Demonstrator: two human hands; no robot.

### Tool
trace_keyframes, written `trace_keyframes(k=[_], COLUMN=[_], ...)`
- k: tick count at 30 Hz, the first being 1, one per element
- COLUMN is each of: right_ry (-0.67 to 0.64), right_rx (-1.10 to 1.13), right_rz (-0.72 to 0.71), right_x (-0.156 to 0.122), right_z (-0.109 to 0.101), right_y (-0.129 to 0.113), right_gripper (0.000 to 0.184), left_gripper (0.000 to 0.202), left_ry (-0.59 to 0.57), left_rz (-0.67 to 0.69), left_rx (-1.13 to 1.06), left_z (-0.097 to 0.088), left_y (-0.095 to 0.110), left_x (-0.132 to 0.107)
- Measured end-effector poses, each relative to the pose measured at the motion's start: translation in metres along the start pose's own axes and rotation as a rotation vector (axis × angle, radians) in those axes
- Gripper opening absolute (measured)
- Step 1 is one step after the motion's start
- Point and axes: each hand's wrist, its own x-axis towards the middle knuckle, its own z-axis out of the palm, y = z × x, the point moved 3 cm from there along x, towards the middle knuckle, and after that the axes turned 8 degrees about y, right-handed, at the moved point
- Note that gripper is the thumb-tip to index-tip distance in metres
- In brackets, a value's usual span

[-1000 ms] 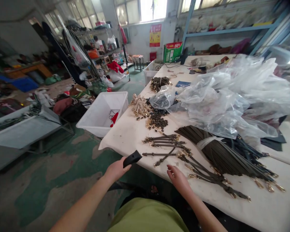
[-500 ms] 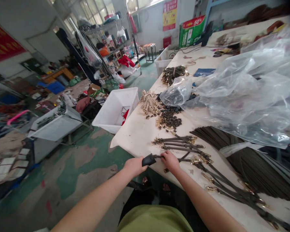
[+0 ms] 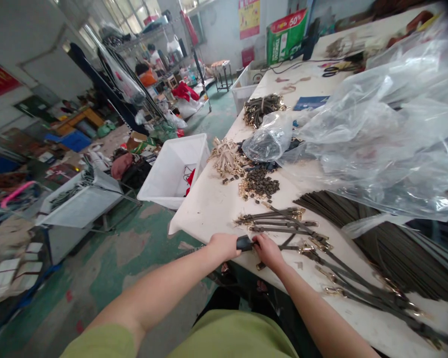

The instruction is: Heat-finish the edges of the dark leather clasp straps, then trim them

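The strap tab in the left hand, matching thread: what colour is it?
Black strap tab, clearest in the head view.

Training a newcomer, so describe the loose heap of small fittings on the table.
Find the long white table beside the white plastic crate. Past the dark straps, look for the heap of small dark and brass fittings. Unlike the tied bundle of pale straps beside it, it lies loose.

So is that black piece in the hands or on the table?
In the hands: the black piece is gripped by the left hand, and the right hand is pressed against its other end.
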Motion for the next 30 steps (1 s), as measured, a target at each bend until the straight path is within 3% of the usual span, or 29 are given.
trace_keyframes(k=[7, 10, 18, 24, 30], right_ry=[0.021, 0.003, -0.055, -0.094, -0.215], right_rx=[-0.012, -0.040, -0.286, -0.387, -0.381], right_rz=[0.010, 0.009, -0.033, -0.222, -0.182], right_x=[-0.001, 0.000, -0.004, 0.002, 0.014], right_z=[0.002, 0.001, -0.022, -0.021, -0.002], right_y=[0.002, -0.002, 0.010, -0.019, -0.032], right_gripper=[0.020, 0.019, 0.019, 0.022, 0.020], left_gripper=[0.039, 0.042, 0.040, 0.040, 0.037], left_ry=[0.000, 0.012, 0.103, 0.049, 0.067], left_rz=[0.018, -0.001, -0.150, -0.175, -0.184], left_rx=[0.049, 0.032, -0.033, -0.080, -0.156], left_z=[0.002, 0.005, 0.026, 0.049, 0.055], left_y=[0.009, -0.002, -0.061, -0.067, -0.071], left_x=[0.008, 0.006, -0.049, -0.071, -0.088])
